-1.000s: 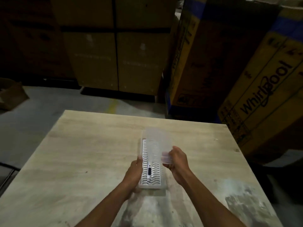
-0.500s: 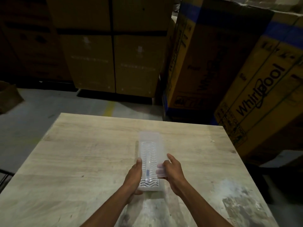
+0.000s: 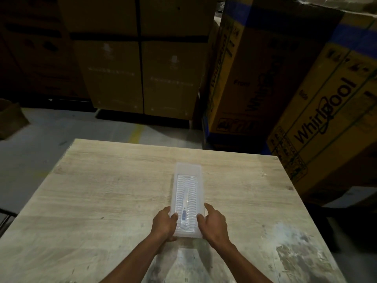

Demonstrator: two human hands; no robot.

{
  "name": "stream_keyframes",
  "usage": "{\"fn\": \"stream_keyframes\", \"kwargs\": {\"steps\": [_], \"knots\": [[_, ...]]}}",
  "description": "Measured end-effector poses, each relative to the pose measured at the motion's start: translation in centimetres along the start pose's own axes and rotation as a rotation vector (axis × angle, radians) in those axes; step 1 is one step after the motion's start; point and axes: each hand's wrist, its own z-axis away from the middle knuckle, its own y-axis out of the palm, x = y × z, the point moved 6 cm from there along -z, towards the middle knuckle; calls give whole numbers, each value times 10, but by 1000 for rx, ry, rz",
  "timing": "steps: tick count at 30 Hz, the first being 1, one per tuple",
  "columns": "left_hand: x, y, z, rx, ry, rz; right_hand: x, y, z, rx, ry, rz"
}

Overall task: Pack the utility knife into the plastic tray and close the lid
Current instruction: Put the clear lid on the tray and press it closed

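Nearest the camera, two bare forearms reach forward over a pale wood-grain table (image 3: 102, 190), whose near right area carries whitish and grey stains. The left hand (image 3: 164, 222) grips the near left edge of the plastic tray (image 3: 187, 199): its thumb lies on top of the lid, and the other fingers curl around the left side wall. The right hand (image 3: 213, 221) grips the near right edge likewise, thumb on top, index finger extended along the right wall, the remaining fingers partly bent. Both hands are partly closed, clasping the tray between them.

The tray is a long, translucent box resting flat on the table, its long axis running away from the person. The lid appears to lie down over it; whether it is latched cannot be told. Through the clear plastic shows the utility knife (image 3: 186, 203), a pale ribbed body with a central slot and a small blue slider at its near end.

Beyond the table's far edge lies a grey floor. Further back stand plain brown cartons (image 3: 142, 68), and to the right, yellow Whirlpool cartons (image 3: 318, 111) with blue bands, leaning.
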Motion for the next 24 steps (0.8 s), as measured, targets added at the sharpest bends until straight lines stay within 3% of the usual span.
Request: {"fn": "stream_keyframes", "kwargs": {"steps": [3,9,18,24], "knots": [[5,-3,-7,-49,15,-62,-5,-1,0,0,18,37],[12,-15,-4,-162,-50,-107,-21,2,1,40,92,-175],[23,-18,-2,-148,-117,56,-47,11,7,36,255,-502],[27,-19,-2,-145,-109,65,-50,11,9,18,268,-497]]}}
